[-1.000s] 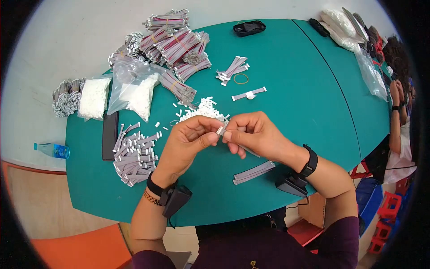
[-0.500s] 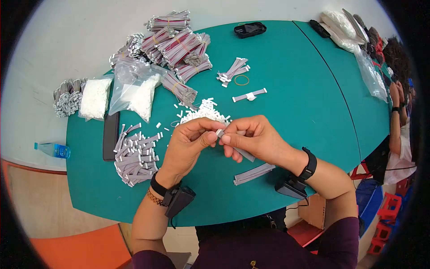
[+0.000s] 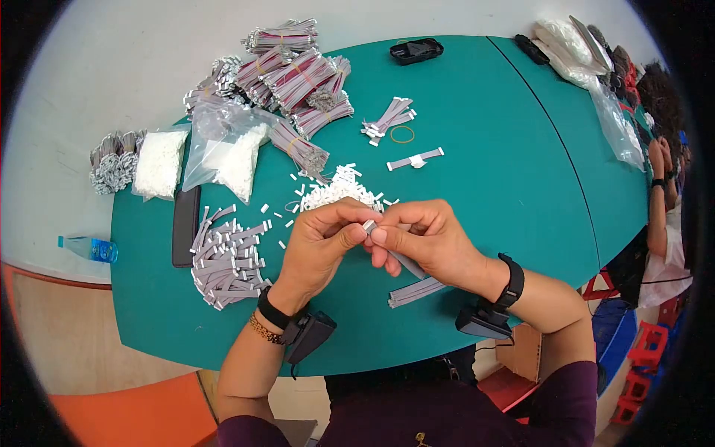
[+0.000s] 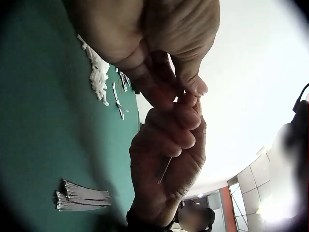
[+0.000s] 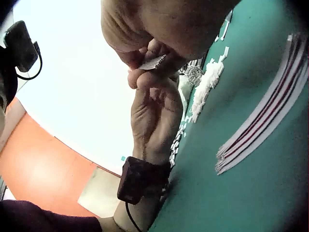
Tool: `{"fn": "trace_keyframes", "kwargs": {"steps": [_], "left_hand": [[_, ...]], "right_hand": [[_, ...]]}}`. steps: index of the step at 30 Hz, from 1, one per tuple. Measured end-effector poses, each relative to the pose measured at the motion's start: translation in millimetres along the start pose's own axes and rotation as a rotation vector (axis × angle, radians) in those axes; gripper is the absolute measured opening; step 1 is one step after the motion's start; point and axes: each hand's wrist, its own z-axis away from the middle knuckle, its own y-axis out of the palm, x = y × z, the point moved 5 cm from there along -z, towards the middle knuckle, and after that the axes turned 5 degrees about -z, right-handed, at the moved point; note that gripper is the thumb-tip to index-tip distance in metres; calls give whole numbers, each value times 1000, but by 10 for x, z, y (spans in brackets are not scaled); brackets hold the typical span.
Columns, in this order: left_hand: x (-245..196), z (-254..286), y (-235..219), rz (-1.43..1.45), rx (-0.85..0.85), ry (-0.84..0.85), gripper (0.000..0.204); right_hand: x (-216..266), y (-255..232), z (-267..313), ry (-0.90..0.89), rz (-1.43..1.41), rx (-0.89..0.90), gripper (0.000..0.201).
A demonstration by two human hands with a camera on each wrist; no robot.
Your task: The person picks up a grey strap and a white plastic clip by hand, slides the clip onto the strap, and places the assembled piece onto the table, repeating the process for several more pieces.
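Note:
Both hands meet over the front of the green table (image 3: 350, 328), fingertips close together. A small white connector (image 3: 369, 225) sits between the thumb and fingers of my left hand (image 3: 314, 246). My right hand (image 3: 432, 240) pinches a short grey ribbon cable (image 3: 407, 264) near that connector, and the cable's tail slants down under the palm. In the right wrist view the ribbon cable (image 5: 153, 63) shows edge-on between the fingers. Just beyond the hands lies a heap of loose white connectors (image 3: 339, 191). A small stack of bare ribbon cables (image 3: 414, 293) lies below the right hand.
At the left lies a pile of ribbon cables with white ends (image 3: 223, 264), beside a dark flat case (image 3: 185, 231). Bags of white parts (image 3: 158, 164) and bundled cables (image 3: 298, 78) stand behind. A rubber band (image 3: 402, 134) and a black tray (image 3: 415, 51) lie farther back.
The left hand and wrist have shifted slightly right and down. The cable's tail shows more below the right hand than a second ago. Both hands keep their pinch.

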Motion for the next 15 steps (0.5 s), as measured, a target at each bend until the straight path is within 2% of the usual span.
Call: {"fn": "trace_keyframes", "kwargs": {"steps": [15], "left_hand": [[-12,-17,-2,-41,-42,-17,20]], "right_hand": [[29,-2,-22,-12,56,-29,17]]}}
